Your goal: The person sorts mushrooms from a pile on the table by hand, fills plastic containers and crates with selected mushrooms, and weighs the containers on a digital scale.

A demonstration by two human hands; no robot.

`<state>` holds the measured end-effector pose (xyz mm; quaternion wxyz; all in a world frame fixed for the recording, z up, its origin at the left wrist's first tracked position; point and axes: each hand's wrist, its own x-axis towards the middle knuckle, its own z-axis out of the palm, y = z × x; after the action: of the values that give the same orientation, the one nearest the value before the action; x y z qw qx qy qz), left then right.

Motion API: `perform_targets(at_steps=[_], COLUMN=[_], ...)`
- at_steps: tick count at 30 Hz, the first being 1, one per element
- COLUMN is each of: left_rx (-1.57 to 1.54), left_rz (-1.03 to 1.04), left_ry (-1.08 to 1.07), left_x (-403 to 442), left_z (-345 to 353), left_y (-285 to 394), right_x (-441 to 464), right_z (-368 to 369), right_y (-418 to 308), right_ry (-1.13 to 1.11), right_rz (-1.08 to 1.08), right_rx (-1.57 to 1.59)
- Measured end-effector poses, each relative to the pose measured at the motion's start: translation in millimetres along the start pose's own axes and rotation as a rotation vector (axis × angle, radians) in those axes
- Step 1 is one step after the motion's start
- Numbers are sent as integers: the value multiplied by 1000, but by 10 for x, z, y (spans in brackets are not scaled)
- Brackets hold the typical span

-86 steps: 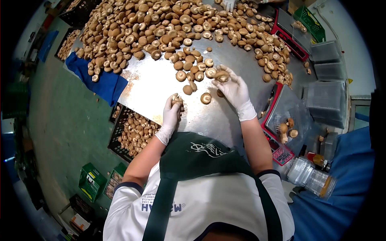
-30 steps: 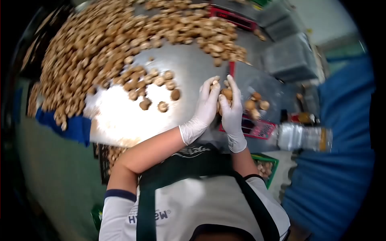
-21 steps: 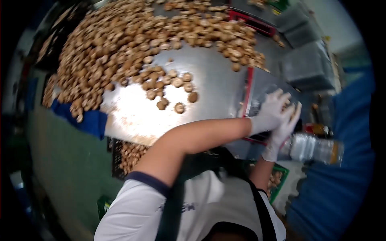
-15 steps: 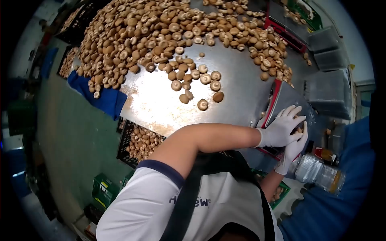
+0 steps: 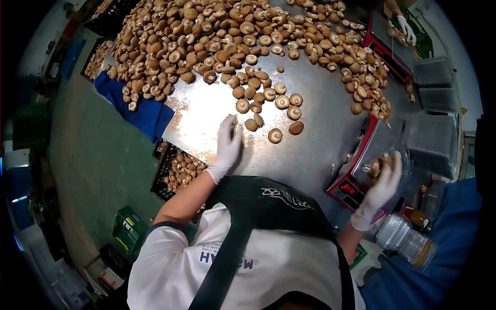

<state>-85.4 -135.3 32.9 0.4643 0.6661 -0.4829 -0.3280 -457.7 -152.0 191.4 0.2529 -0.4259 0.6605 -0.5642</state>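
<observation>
Curving right hand over mushrooms on scale.

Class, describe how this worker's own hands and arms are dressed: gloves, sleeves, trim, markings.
The left hand and right hand wear thin, plain white gloves ending past the wrist. The left sleeve is short, white and navy-hemmed; both forearms are bare.

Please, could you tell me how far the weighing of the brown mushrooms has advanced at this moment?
It looks only partly done: a few brown mushrooms are already at the red-edged digital scale, whose display is lit. The white-gloved right hand is beside them; blur hides any grip. The white-gloved left hand appears empty. Left to do, probably: the large brown mushroom pile on the shiny metal table.
</observation>
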Motion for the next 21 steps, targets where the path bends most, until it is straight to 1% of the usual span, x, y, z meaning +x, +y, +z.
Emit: perform_targets(at_steps=[1, 2, 3, 4, 5, 6, 7, 9, 10, 11, 12, 13, 14, 15, 17, 18, 19, 21], left_rx=[121, 126, 131, 39, -45, -30, -12, -72, 44, 161, 162, 163, 291, 293, 351, 384, 416, 437], left_rz=[16, 15, 12, -28, -21, -5, 9, 48, 117, 186, 207, 230, 234, 224, 125, 127, 133, 134], left_ry=[55, 77, 99, 126, 144, 157, 170, 200, 232, 259, 263, 268, 257, 203, 211, 198, 184, 164], left_x=[30, 80, 148, 232, 340, 478, 633, 980, 1167, 1342, 1493, 1621, 1705, 1752, 1772, 1779, 1801, 1801], left_z=[-140, -252, -323, -339, -333, -321, -304, -203, -160, -122, -65, -13, 28, 57, 79, 86, 90, 88], left_y=[-90, -115, -120, -142, -159, -156, -138, -147, -141, -122, -150, -183, -215, -181, -65, -86, -100, -97], right_x=[-10, -87, -136, -194, -272, -336, -363, -310, -265, -205, -137, -35, 82, 189, 375, 433, 460, 486], right_z=[217, 497, 746, 1019, 1244, 1479, 1691, 2062, 2248, 2432, 2616, 2780, 2934, 3080, 3346, 3485, 3569, 3599], right_y=[156, 190, 482, 707, 848, 1127, 1314, 1272, 1186, 1111, 1109, 1058, 957, 853, 654, 756, 672, 507], right_ry=[-132, -268, -330, -405, -478, -480, -471, -522, -565, -606, -624, -694, -762, -829, -933, -919, -985, -1155], right_rz=[-135, -79, -166, -265, -245, -164, -168, -278, -293, -306, -246, -252, -257, -261, -316, -430, -485, -356], right_rx=[-82, -12, -249, -381, -374, -253, -227, -237, -249, -261, -192, -199, -205, -210, -356, -452, -505, -641])
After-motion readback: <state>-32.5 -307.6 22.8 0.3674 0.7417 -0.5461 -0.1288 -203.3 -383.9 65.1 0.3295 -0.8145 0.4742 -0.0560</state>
